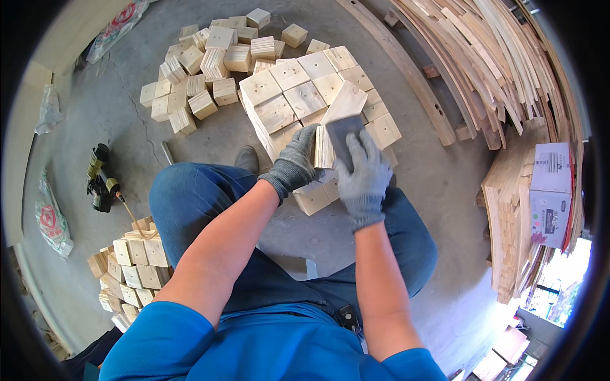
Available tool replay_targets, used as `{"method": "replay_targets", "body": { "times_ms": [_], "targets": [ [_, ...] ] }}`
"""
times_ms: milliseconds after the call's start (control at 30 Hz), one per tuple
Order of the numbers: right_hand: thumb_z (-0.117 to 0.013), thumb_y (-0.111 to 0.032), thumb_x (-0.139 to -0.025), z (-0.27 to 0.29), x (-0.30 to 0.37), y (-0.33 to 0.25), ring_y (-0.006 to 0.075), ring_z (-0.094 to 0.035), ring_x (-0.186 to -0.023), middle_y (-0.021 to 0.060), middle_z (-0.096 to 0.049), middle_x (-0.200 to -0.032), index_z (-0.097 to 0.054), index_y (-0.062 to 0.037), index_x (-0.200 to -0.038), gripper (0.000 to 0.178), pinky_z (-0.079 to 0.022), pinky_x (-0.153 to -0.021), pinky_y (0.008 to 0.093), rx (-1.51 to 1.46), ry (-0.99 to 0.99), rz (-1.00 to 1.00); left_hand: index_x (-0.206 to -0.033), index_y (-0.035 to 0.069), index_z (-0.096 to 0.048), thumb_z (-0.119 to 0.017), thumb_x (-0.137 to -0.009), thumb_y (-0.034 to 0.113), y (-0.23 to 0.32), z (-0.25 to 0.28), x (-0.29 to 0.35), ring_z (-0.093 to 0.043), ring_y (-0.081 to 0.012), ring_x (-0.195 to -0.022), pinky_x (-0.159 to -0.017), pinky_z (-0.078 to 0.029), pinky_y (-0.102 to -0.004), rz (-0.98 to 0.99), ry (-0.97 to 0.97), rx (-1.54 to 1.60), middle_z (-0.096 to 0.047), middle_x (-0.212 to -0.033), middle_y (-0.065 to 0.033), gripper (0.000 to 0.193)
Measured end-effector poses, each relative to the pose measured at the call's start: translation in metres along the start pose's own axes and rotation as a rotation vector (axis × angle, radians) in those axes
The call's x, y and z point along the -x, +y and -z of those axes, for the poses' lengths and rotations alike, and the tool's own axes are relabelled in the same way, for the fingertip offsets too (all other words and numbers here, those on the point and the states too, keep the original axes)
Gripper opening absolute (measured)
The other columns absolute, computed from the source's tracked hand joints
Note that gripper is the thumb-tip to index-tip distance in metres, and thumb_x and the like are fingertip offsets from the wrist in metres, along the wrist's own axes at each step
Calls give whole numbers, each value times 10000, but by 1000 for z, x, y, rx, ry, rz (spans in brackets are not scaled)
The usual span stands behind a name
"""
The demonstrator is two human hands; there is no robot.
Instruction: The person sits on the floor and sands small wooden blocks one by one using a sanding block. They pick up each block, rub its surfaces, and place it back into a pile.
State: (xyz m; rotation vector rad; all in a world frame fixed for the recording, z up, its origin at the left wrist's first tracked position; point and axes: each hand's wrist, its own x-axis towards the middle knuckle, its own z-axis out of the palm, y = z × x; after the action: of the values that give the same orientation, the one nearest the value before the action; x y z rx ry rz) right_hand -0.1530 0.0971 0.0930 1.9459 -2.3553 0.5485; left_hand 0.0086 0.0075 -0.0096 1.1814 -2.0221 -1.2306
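Both my hands wear grey knit gloves. My left hand [295, 161] is closed round the near end of a pale wooden block [344, 103], which is tilted above a stack of similar blocks [274, 113] in front of me. In my right hand [365, 174] is a dark grey, flat rectangular sanding block [344, 131]. It lies against the right side of the wooden block, with my fingers bent over its edge. The palm sides of both hands are hidden.
Loose wooden blocks [224, 58] lie heaped beyond the stack. More blocks [139, 253] are piled at my left, near a black and green power tool [100, 178]. Long wooden strips [473, 63] and a white-pink carton [550, 195] stand on the right.
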Motion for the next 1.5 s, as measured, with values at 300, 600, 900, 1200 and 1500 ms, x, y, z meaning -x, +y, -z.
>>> {"method": "replay_targets", "body": {
  "times_ms": [300, 600, 900, 1200, 1500],
  "targets": [
    [-820, -358, -901, -7, -62, 1, 410, -601, -1313, 62, -569, -1599, -695, -209, -1434, 567, -490, -1069, 567, 41, -70, -101, -1609, 73, -387, -1043, -644, 353, -3, -3, -2, -508, -403, -1454, -1237, -420, -420, -27, 16, -1, -492, -1544, -236, 1200],
    [-876, -305, -851, 16, 56, -8, 415, -547, -1370, 112, -577, -1587, -686, -174, -1459, 651, -433, -1134, 580, 24, -43, -35, -1599, 119, -400, -998, -658, 242, 11, 3, 3, -541, -403, -1412, -1196, -474, -435, 3, 6, -1, -520, -1506, -218, 1121],
    [-907, -258, -821, 40, 103, 4, 411, -579, -1315, 140, -596, -1559, -699, -158, -1426, 648, -442, -1113, 570, -118, 0, -6, -1583, 107, -414, -988, -648, 207, 0, -7, -3, -566, -375, -1361, -1184, -479, -406, -24, 43, 16, -542, -1475, -196, 1101],
    [-939, -235, -809, 39, 105, 16, 397, -612, -1294, 174, -630, -1513, -700, -100, -1420, 670, -485, -1113, 514, -317, 76, -95, -1584, 77, -422, -1013, -595, 217, 18, 5, -6, -574, -336, -1393, -1200, -475, -395, 84, -33, 53, -586, -1483, -178, 1161],
    [-961, -187, -809, 29, 112, 58, 382, -636, -1303, 187, -653, -1485, -712, -51, -1377, 635, -531, -1120, 467, -422, 201, -279, -1453, -7, -608, -1003, -758, 454, 53, 25, -10, -743, -272, -1189, -1048, -578, -353, 202, -133, 403, -753, -1312, -185, 923]
  ]
}}
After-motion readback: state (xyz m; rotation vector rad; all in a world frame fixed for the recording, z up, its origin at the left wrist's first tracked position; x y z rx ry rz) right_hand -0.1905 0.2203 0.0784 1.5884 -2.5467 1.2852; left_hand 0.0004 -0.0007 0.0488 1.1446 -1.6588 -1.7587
